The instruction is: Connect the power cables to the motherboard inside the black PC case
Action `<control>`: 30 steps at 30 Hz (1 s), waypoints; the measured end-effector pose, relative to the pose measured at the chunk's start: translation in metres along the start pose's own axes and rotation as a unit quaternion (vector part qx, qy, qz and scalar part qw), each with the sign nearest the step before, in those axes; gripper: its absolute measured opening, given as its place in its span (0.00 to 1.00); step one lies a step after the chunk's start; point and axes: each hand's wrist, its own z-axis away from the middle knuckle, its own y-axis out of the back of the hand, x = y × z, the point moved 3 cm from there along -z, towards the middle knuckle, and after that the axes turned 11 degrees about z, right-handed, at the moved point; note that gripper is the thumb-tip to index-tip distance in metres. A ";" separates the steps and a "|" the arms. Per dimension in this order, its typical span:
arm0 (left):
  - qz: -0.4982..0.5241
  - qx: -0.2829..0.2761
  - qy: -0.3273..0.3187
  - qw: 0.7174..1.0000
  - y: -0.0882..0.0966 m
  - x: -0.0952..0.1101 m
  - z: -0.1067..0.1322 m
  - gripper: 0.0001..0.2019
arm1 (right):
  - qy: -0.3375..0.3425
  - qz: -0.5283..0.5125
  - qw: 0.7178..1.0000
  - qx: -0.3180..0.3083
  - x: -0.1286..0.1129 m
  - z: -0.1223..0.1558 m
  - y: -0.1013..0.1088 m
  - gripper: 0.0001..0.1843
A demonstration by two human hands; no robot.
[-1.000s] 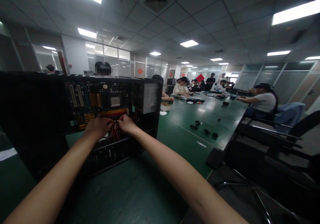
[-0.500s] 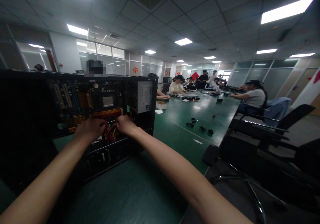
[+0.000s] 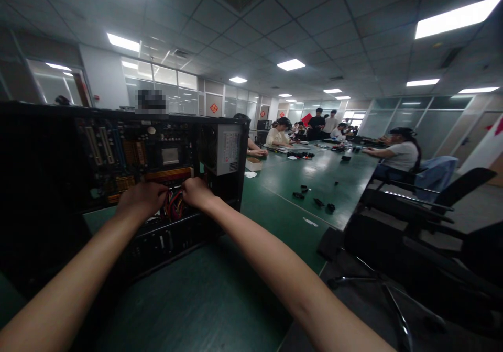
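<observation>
Inside the open black metal computer case [image 3: 47, 184], your left hand [image 3: 143, 197] and right hand [image 3: 196, 192] have parted, baring the red-and-yellow wire bundle [image 3: 173, 205] between them. Both grips curl inward; I cannot tell what they pinch.

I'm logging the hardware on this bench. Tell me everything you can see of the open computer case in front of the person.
The computer case is a black metal box standing on the green table, its open side toward the camera. Inside sit a motherboard with slots and, at the right end, a grey labelled power supply. Red and yellow wires bunch below. The left hand and right hand reach in at the wires; their grip is hidden.
</observation>
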 end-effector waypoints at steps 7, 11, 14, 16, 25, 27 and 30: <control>0.000 0.003 -0.001 1.000 -0.002 0.001 -0.001 0.23 | -0.001 0.026 1.000 -0.014 0.000 -0.001 0.000 0.14; -0.005 0.012 0.002 1.000 -0.003 0.000 -0.002 0.23 | -0.005 0.028 1.000 -0.007 -0.001 0.002 0.002 0.14; 0.004 0.010 0.002 1.000 -0.004 -0.002 -0.002 0.22 | -0.013 0.025 1.000 -0.011 -0.002 0.004 0.004 0.15; 0.007 0.017 -0.001 1.000 -0.004 -0.003 -0.001 0.21 | -0.015 0.023 1.000 -0.015 -0.002 0.004 0.004 0.15; 0.009 0.025 0.008 1.000 -0.003 -0.001 0.002 0.21 | -0.022 0.011 1.000 -0.013 -0.001 0.002 0.000 0.15; 0.002 0.024 0.006 1.000 -0.002 0.000 0.002 0.21 | -0.025 0.017 0.999 -0.016 -0.001 0.001 -0.001 0.14; -0.001 0.022 0.006 1.000 -0.003 -0.001 0.002 0.21 | -0.029 0.020 0.999 -0.015 -0.001 0.000 -0.003 0.14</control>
